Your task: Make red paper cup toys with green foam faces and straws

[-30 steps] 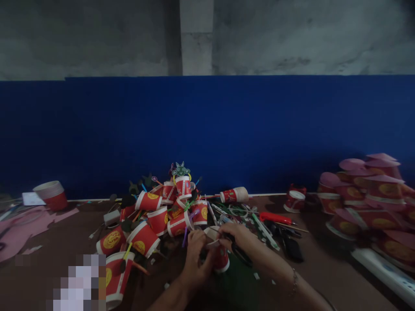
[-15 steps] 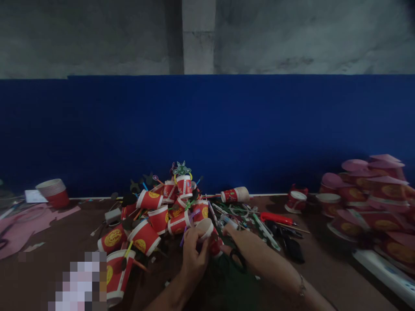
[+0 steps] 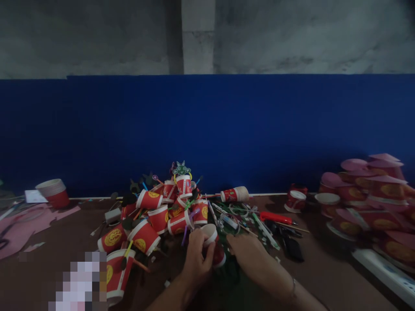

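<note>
A red and white paper cup [image 3: 210, 233] is gripped between the thumb and fingers of my left hand [image 3: 196, 255], near the middle of the table. Right below it, a second red cup [image 3: 218, 255] touches the held one. To the right, my right hand [image 3: 244, 252] hangs low over the table with its back up. Its fingertips point toward scattered scraps, and whether they hold anything is hidden. Red cups with straws and paper figures lie in a pile [image 3: 158, 219] to the left of my hands.
Behind my right hand are a green-white strip [image 3: 266, 231], a red tool [image 3: 277, 218] and a black object [image 3: 293, 249]. Cups with pink tops [image 3: 387, 190] and a white power strip [image 3: 385, 270] stand right. Stacked cups [image 3: 53, 192] and pink paper [image 3: 24, 226] are left.
My left hand and its cup have shifted slightly right and down. My right hand has turned and moved a little lower; the black-handled scissors by it are out of sight.
</note>
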`<action>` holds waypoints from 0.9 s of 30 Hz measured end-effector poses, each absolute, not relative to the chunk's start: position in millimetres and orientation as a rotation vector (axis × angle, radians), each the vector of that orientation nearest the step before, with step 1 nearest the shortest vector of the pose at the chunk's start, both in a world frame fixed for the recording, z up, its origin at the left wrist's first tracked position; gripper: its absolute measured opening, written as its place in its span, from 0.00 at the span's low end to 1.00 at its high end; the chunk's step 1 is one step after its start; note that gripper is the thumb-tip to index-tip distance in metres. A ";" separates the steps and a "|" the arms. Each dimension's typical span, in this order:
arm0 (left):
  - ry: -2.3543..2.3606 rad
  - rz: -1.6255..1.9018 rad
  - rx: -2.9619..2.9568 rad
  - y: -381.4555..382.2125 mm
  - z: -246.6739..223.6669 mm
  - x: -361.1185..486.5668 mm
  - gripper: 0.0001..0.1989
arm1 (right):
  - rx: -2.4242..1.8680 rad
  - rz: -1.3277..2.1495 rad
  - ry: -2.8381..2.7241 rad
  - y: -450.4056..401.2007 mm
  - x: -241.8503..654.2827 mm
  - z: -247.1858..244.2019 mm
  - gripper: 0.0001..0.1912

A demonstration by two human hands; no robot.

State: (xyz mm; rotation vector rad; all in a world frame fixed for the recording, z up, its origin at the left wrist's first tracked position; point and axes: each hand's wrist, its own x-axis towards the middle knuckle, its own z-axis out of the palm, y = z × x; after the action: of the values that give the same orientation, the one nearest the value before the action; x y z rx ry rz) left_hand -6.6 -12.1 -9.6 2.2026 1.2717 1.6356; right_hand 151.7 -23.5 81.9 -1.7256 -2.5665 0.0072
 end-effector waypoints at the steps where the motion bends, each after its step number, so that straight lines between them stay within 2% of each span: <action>1: 1.258 1.659 2.230 -12.1 -11.8 -6.9 0.05 | -1.766 -0.027 -2.559 -24.4 148.8 83.6 0.14; 6: 1.238 1.702 2.269 -11.8 -17.1 -8.8 0.09 | -1.726 -0.040 -2.555 -26.6 142.7 87.2 0.15; 12: 1.249 1.554 2.090 -17.5 -4.5 -6.7 0.07 | -1.469 0.291 -2.626 -25.7 157.7 89.9 0.16; 17: 1.221 1.573 2.066 -17.4 -3.7 -7.4 0.07 | -1.363 0.596 -2.532 -24.4 165.4 94.1 0.16; 27: 1.222 1.585 2.144 -11.4 -5.3 -11.5 0.10 | -1.379 0.770 -2.493 -21.6 169.1 100.8 0.22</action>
State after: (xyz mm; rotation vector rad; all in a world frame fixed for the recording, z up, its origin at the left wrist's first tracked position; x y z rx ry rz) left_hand -11.5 -11.4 -5.3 2.1442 1.2223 1.5851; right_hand 169.1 -21.6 100.8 -1.3791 -2.4935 0.7697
